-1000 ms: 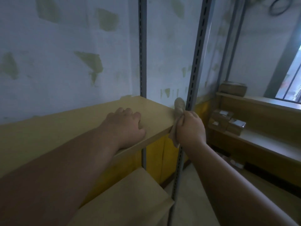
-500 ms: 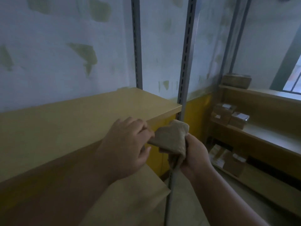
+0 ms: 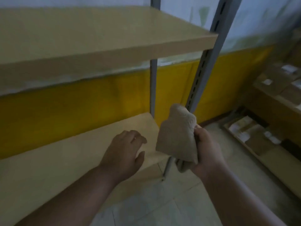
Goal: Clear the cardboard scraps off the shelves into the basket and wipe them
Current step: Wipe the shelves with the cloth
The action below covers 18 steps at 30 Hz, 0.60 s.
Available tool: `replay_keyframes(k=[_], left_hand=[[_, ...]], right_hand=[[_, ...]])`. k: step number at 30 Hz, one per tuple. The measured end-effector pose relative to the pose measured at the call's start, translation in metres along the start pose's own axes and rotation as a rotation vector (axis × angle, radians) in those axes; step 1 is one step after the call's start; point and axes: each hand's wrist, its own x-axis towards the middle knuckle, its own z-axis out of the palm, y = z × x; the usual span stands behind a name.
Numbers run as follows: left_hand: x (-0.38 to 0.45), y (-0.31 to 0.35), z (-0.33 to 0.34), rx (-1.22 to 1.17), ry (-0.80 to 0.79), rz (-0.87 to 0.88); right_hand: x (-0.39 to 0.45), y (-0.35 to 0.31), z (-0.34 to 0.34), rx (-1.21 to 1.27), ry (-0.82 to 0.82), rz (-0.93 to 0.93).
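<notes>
My right hand (image 3: pixel 206 147) grips a folded beige cloth (image 3: pixel 176 136), held upright in the air off the right end of the lower shelf (image 3: pixel 65 154). My left hand (image 3: pixel 125 150) hovers over that lower shelf's right end, fingers loosely curled, holding nothing. The upper shelf (image 3: pixel 97 38) runs across the top of the view, bare. No cardboard scraps or basket show on these two shelves.
Two grey slotted metal uprights (image 3: pixel 205 66) stand at the shelves' right end, close to the cloth. A yellow and white wall lies behind. At the right, another low rack (image 3: pixel 267 111) holds cardboard boxes. Pale tiled floor (image 3: pixel 162 201) lies below.
The view has dropped from the upper shelf to the lower one. My left hand let go of the cloth's corner and moved down over the lower shelf. My right hand kept the cloth.
</notes>
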Motion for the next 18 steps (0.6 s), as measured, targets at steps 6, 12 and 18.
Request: replay_keyframes(k=[6, 12, 18], left_hand=[[0.015, -0.056, 0.088, 0.053, -0.233, -0.066], [0.027, -0.109, 0.151, 0.067, -0.273, -0.147], [-0.001, -0.154, 0.210, 0.144, -0.311, -0.153]], right_hand=[[0.050, 0.072, -0.029, 0.020, 0.142, 0.185], [0.090, 0.113, -0.025, -0.439, 0.290, 0.060], [0.161, 0.163, -0.034, -1.529, 0.388, -0.505]])
